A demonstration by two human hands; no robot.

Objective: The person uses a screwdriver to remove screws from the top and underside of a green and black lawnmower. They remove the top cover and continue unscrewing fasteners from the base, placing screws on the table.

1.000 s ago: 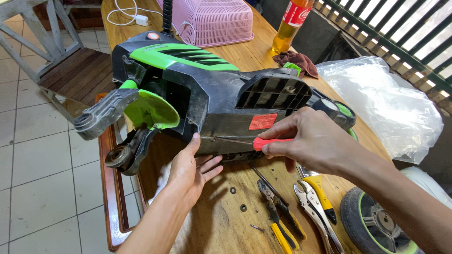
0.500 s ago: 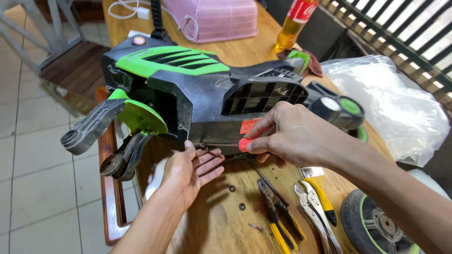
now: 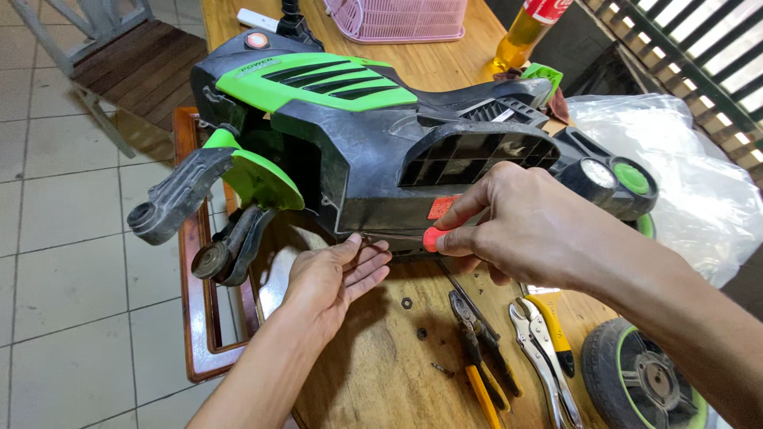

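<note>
A black and green toy motorbike body lies on its side on the wooden table. My right hand grips a screwdriver with a red handle, its thin shaft lying level along the body's lower edge. My left hand is palm up under that edge, fingers apart, fingertips at the shaft's tip. The front fork juts out over the table's left edge.
Pliers with yellow handles, locking pliers and small loose nuts lie on the table near me. A loose wheel sits at the lower right, a clear plastic bag at right, a pink basket and bottle behind.
The view has shifted closer to the toy. My right hand has settled the screwdriver along the lower edge, and my left hand has moved up to its tip.
</note>
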